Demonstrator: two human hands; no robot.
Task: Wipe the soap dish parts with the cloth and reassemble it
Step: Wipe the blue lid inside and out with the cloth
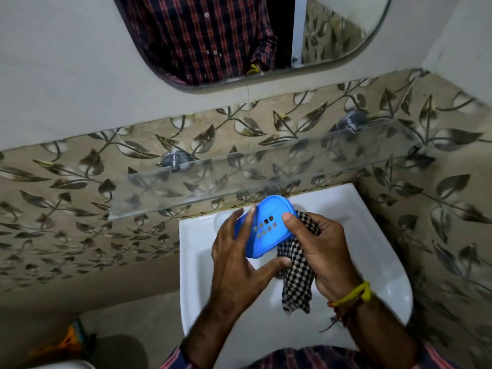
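Two hands work over one white sink (372,251). Left hand (237,259) holds one blue soap dish part (266,230), fingers spread along its left edge and thumb under its lower edge. Right hand (319,251) grips one black-and-white checked cloth (295,275) against the part's right side, thumb pressed on top. Ten drain holes show in the part. One glass shelf (239,177) hangs on two metal brackets, below one mirror (239,35).

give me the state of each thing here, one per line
blue soap dish part: held above the sink, tilted, drain holes showing
checked cloth: bunched behind the part, end hanging down
left hand: fingers and thumb on the part's edges
right hand: grips cloth, thumb on the part
sink: white, no water visible
glass shelf: bare
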